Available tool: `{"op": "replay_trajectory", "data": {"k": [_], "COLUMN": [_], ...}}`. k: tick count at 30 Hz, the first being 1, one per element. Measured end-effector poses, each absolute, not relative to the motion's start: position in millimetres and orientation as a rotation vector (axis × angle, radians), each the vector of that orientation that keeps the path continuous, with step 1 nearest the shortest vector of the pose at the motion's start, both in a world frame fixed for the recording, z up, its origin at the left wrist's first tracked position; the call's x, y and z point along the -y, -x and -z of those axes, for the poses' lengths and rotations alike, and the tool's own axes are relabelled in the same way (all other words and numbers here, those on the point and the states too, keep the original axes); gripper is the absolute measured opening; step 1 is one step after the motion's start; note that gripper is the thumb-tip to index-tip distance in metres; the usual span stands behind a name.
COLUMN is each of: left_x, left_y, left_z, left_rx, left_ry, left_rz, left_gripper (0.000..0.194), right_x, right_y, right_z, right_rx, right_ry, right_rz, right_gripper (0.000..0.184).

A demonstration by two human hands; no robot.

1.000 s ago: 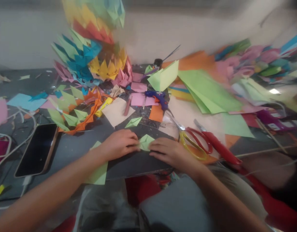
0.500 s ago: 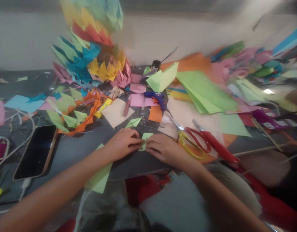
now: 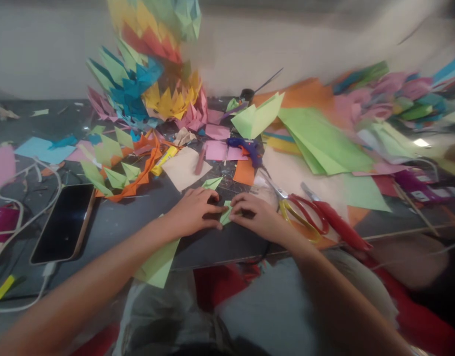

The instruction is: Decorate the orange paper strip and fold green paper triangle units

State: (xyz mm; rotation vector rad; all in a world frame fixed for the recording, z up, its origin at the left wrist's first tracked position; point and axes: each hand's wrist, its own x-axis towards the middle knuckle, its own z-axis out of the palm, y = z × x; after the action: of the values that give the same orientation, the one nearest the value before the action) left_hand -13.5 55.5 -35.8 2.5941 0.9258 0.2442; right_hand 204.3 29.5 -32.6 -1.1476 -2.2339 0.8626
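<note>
Between my two hands, on the dark table, lies a small light-green folded paper [image 3: 226,215]. My left hand [image 3: 194,211] touches its left side with bent fingers. From the other side my right hand [image 3: 257,214] pinches its edge, fingers curled. Part of the paper is covered by the fingertips. Just beyond the left hand rests a small green folded piece [image 3: 212,183]. A larger green sheet [image 3: 158,264] lies under my left forearm and hangs over the table's front edge.
Scissors with red and yellow handles [image 3: 303,215] and a red-handled cutter [image 3: 340,225] lie right of my hands. A phone [image 3: 64,222] with a white cable is at left. Behind stand a paper-point ring [image 3: 127,185], a yellow tube [image 3: 164,160] and a blue glue gun [image 3: 247,148].
The view has shifted slightly, so the table's things appear further right. The small paper is now turned at a slant and looks narrower, and my fingers have shifted on it.
</note>
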Motion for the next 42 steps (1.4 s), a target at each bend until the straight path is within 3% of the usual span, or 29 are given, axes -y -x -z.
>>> {"op": "replay_trajectory", "data": {"k": [9, 21, 31, 42], "left_x": [-47.5, -42.8, -32.8, -26.3], "left_y": [16.7, 22.2, 19.8, 15.1], "left_z": [32.4, 32.2, 22.3, 20.8], "left_rx": [-0.824, -0.549, -0.461, -0.688], "left_ry": [-2.638, -2.743, -2.967, -2.773], "left_rz": [-0.371, -0.636, -0.151, -0.305], "left_gripper": [0.016, 0.027, 0.039, 0.035], "right_x": [-32.3, -31.1, -28.7, -32.2], "right_y": [-194.5, -191.8, -189.5, -187.6], "right_z": [34.0, 32.4, 35.1, 28.0], "right_rx": [2.223, 2.185, 2.185, 2.302], "right_ry": [1.232, 1.289, 1.280, 1.319], "right_rz": [-0.801, -0.827, -0.782, -0.810], "right_gripper": [0.008, 0.007, 0.008, 0.008]}}
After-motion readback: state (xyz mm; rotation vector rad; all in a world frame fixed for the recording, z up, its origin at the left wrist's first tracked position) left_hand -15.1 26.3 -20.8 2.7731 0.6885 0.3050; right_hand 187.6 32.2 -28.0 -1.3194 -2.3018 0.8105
